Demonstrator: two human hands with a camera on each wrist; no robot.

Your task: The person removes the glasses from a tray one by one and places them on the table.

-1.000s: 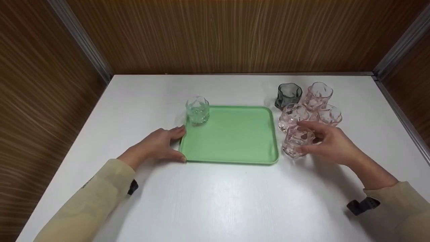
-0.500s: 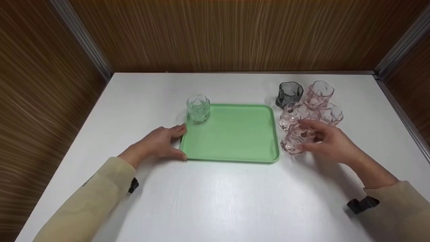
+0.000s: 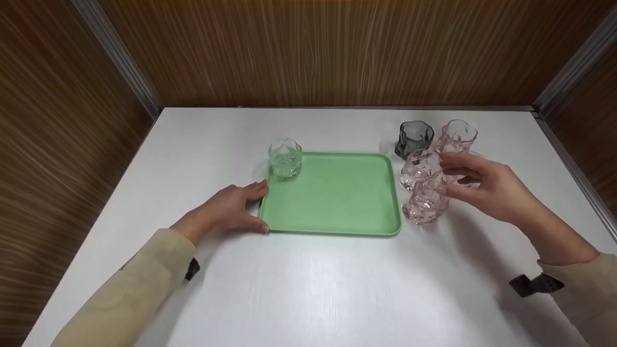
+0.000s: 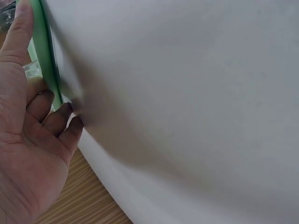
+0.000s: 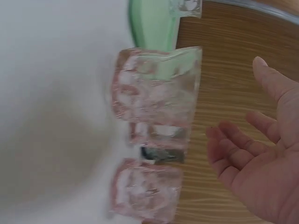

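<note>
- The right hand (image 3: 487,185) hovers with fingers spread and loosely bent, holding nothing.
- The nearest pink glass (image 3: 425,205) stands upright just off those fingertips, mouth up, beside the tray (image 3: 332,193).
- The left hand (image 3: 226,209) rests fingers straight against the tray's left edge; the tray's long axis runs left-right.
- A pink glass behind the right hand is mostly hidden.

One green tray (image 3: 332,193), one clear glass (image 3: 285,158), one grey glass (image 3: 413,138). Three pink glasses (image 3: 425,202) in plain view; possibly a fourth hidden behind the right hand (image 3: 487,185).
</note>
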